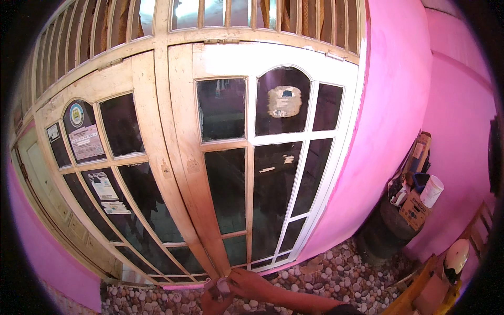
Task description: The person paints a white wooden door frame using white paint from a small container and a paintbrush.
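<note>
At the bottom centre, my left hand (215, 298) and my right hand (239, 283) are closed around a small pale round object (223, 286), perhaps a roll of tape, too small to be sure. They are just in front of the lower meeting edge of two wooden glass-paned door leaves. The right leaf (248, 189) has white paint on its upper and right parts, with bare brownish wood toward the middle. The left leaf (144, 210) is cream wood with paper stickers on its glass.
A pink wall (394, 94) borders the doors. At right stand a dark barrel (378, 236) topped with cardboard and a white bucket (432, 190), and wooden furniture (425, 289) with a helmet (457, 260). The floor (331, 268) has pebble patterning. Another door (52, 199) is at far left.
</note>
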`<state>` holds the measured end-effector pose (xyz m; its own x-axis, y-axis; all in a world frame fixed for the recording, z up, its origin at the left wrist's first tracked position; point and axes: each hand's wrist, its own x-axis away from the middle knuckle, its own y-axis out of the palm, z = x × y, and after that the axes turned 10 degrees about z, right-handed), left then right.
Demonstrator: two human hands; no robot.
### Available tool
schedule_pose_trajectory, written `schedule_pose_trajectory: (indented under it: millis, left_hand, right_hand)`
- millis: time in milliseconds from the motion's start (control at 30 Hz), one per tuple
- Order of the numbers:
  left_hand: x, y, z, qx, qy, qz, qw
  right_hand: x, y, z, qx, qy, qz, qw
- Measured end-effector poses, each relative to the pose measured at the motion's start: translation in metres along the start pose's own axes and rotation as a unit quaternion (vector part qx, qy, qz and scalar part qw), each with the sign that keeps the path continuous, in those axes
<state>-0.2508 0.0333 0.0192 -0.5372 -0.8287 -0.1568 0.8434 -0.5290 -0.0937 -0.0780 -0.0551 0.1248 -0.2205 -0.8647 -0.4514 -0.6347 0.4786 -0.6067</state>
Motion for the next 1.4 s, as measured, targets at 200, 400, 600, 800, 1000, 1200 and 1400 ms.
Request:
schedule_pose_trajectory:
  millis: [200,400,600,800,1000,1200,1400]
  left_hand:
    - [-0.004,-0.004,-0.036,0.022,0.02,0.023,0.999]
    - [0.002,0.004,0.036,-0.109,-0.021,0.018,0.994]
    - [0.005,0.0,-0.03,-0.027,0.008,0.039,0.999]
    - [0.005,0.009,-0.018,-0.076,0.014,0.006,0.997]
    - [0.01,0.005,-0.005,0.075,0.014,0.01,0.997]
    - [0.014,0.011,0.023,0.027,0.05,0.021,0.998]
    - [0.017,0.006,0.016,-0.008,0.043,0.027,0.999]
  right_hand:
    - [-0.003,0.008,-0.002,-0.126,0.079,-0.071,0.986]
    - [0.008,0.015,0.024,-0.032,0.016,0.0,0.999]
    - [-0.001,0.005,-0.01,-0.028,0.079,-0.026,0.996]
    - [0.01,0.022,0.02,-0.035,0.027,0.053,0.998]
    - [0.009,0.003,-0.009,-0.068,0.043,0.007,0.997]
    - [0.013,0.016,0.012,-0.059,0.003,0.069,0.996]
    - [0.016,0.008,-0.009,-0.046,0.026,0.037,0.998]
